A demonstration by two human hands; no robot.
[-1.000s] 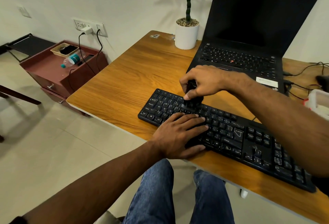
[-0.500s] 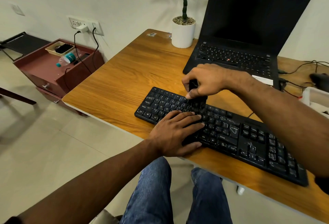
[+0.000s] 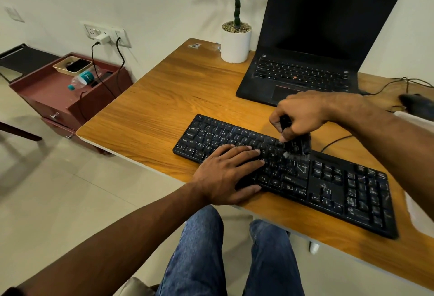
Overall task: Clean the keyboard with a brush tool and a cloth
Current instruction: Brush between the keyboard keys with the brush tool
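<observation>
Gripping brush [image 3: 297, 145], right hand [image 3: 303, 113] curled above keyboard [image 3: 328, 185]

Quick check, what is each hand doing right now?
Left hand: open, fingers flat on the keyboard, steadying it.
Right hand: fingers gripping the black brush tool, bristles on the keys.

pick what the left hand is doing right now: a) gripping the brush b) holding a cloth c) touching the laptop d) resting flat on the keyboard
d: the left hand lies with straight fingers across the keys of the keyboard, while the right hand grips the brush.
</observation>
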